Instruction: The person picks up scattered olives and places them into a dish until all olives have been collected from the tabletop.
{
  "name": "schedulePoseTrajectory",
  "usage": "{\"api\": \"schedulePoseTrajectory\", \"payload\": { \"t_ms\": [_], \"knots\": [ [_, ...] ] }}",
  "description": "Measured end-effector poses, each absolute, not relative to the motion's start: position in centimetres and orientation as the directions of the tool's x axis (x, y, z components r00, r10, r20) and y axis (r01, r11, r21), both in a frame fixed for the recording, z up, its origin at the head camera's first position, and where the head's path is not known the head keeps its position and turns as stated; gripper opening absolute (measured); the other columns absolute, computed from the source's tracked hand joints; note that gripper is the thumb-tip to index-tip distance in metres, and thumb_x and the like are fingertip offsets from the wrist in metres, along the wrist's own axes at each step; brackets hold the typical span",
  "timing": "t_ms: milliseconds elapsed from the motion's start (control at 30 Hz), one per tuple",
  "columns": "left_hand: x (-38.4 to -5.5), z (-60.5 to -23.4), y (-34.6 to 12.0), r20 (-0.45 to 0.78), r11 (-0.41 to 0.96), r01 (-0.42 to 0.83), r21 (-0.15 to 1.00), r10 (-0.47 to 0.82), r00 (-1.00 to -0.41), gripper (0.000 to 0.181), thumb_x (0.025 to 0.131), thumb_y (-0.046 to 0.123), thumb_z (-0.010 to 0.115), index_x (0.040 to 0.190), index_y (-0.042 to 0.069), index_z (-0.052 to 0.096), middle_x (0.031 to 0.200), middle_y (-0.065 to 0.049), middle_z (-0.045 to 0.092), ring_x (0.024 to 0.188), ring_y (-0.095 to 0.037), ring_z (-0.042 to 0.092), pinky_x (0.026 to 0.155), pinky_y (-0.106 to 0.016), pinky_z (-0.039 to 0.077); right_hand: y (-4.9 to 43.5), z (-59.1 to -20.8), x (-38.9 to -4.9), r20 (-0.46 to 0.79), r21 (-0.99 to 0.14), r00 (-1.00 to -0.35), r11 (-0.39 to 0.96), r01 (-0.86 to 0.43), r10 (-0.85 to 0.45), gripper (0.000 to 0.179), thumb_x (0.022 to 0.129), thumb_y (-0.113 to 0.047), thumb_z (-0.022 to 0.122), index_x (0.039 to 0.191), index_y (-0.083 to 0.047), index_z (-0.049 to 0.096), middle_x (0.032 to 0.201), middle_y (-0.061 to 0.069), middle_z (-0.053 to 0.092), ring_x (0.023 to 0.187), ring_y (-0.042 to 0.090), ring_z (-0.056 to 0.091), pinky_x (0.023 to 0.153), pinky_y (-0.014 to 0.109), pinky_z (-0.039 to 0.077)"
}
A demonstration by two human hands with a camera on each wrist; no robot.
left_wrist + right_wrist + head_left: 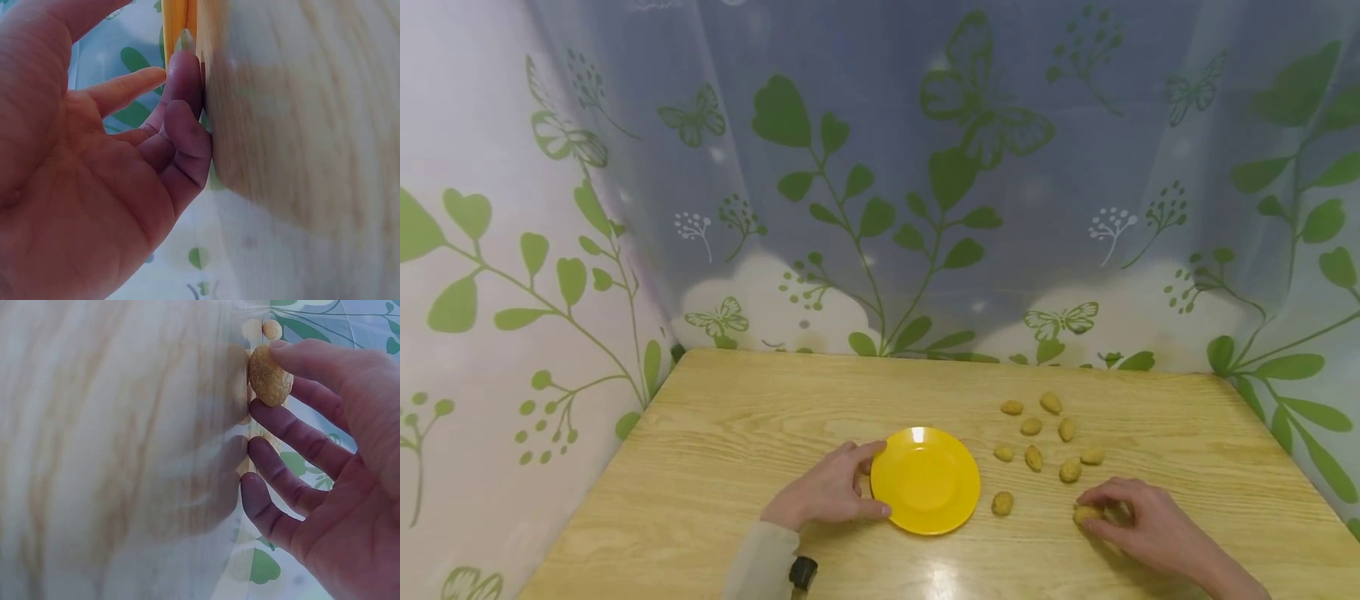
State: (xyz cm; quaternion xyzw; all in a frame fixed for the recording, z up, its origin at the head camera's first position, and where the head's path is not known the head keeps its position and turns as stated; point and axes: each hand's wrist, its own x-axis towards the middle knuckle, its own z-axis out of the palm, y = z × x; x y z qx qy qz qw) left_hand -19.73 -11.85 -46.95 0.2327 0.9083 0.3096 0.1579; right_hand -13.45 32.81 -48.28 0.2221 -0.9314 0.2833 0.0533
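The yellow plate (925,479) lies on the wooden table, its rim held at the left side by my left hand (831,490). The left thumb and index finger are spread along that rim, while the other fingers curl close to the tabletop in the left wrist view. My right hand (1142,525) pinches a small, wrinkled, yellow-brown oval piece (271,375) between thumb and fingers, low over the table. Its remaining fingertips rest at the table surface in the right wrist view. One similar loose piece (1002,503) lies between the plate and the right hand.
Several more yellow-brown pieces (1033,457) are scattered to the right of the plate and beyond the right hand. The wooden table (737,408) meets a curtain (865,167) printed with leaves and butterflies along its back and sides.
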Motion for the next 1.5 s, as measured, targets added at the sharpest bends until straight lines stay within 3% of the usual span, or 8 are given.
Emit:
{"api": "schedulePoseTrajectory", "payload": {
  "t_ms": [400, 700, 1267, 1500],
  "knots": [
    [-19.9, -47.0, -11.9, -0.152, 0.689, 0.304, 0.658, 0.517, -0.842, 0.096, 0.079, 0.044, 0.085, 0.157, 0.011, 0.040, 0.114, -0.001, 0.057, 0.076, -0.007, 0.052, 0.068, -0.021, 0.046, 32.2, -47.8, -13.6, 0.195, -0.548, -0.921, 0.741, -0.388, -0.338, 0.017, 0.087, -0.025, 0.082, 0.103, -0.023, 0.076, 0.096, -0.010, 0.075, 0.085, -0.008, 0.061, 0.068, 0.022, 0.053],
    [-20.0, -46.6, -11.9, -0.167, 0.685, 0.292, 0.667, 0.519, -0.838, 0.096, 0.079, 0.043, 0.085, 0.157, 0.010, 0.039, 0.115, -0.003, 0.057, 0.076, -0.008, 0.053, 0.068, -0.022, 0.047, 31.0, -48.4, -13.9, 0.355, -0.539, -0.876, 0.693, -0.478, -0.327, 0.022, 0.081, -0.014, 0.085, 0.100, -0.020, 0.077, 0.089, -0.011, 0.073, 0.080, -0.008, 0.060, 0.060, 0.021, 0.049],
    [-19.9, -46.5, -11.8, -0.186, 0.675, 0.273, 0.685, 0.525, -0.831, 0.097, 0.080, 0.039, 0.086, 0.158, 0.010, 0.037, 0.112, -0.003, 0.056, 0.075, -0.009, 0.053, 0.067, -0.021, 0.047, 28.1, -47.6, -14.3, 0.361, -0.585, -0.868, 0.642, -0.495, -0.341, 0.021, 0.083, -0.011, 0.084, 0.101, -0.020, 0.078, 0.092, -0.011, 0.074, 0.082, -0.006, 0.061, 0.060, 0.022, 0.052],
    [-19.7, -46.5, -11.8, -0.186, 0.679, 0.274, 0.681, 0.522, -0.832, 0.097, 0.079, 0.038, 0.086, 0.158, 0.009, 0.038, 0.112, -0.004, 0.056, 0.075, -0.009, 0.053, 0.067, -0.022, 0.046, 26.7, -47.3, -14.7, 0.419, -0.556, -0.823, 0.609, -0.566, -0.383, 0.022, 0.081, -0.008, 0.084, 0.101, -0.015, 0.077, 0.091, -0.006, 0.075, 0.082, -0.003, 0.064, 0.061, 0.022, 0.054]
  ]
}}
